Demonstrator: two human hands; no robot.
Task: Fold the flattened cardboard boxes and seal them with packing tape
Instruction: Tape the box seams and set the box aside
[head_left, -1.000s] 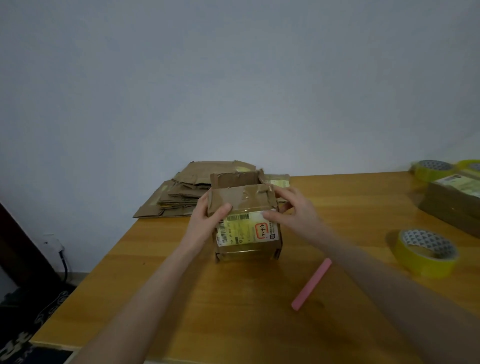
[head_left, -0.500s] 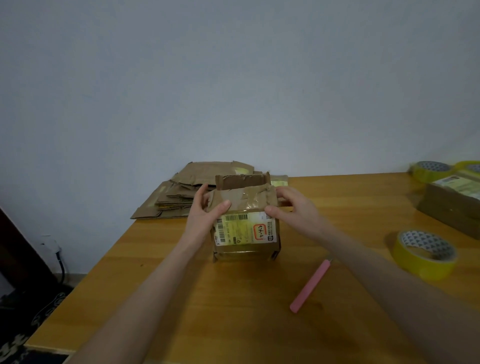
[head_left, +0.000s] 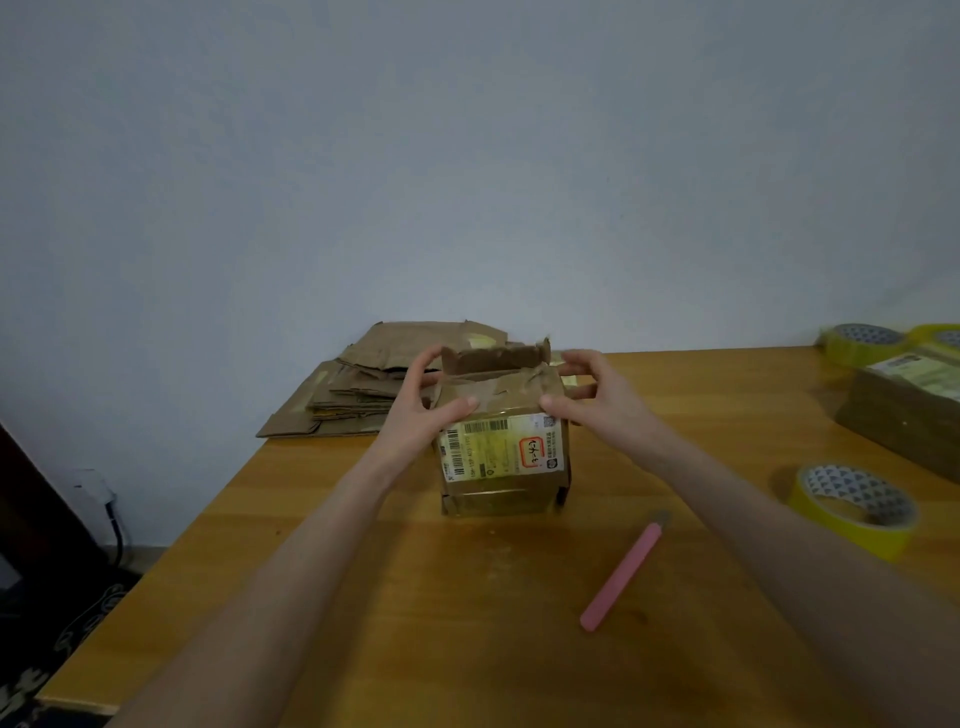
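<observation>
A small brown cardboard box with a yellowish shipping label stands upright in the middle of the wooden table. My left hand grips its top left corner, thumb pressing on the near flap. My right hand grips the top right corner, thumb on the same flap. The far flap still stands up behind them. A roll of yellow packing tape lies to the right, apart from both hands.
A stack of flattened cardboard boxes lies at the table's far left corner. A pink utility knife lies in front of the box. Two more tape rolls and a folded brown box sit at the far right.
The near flap has been pushed down flatter onto the box top, and both hands have shifted up to the top corners. The box has turned slightly.
</observation>
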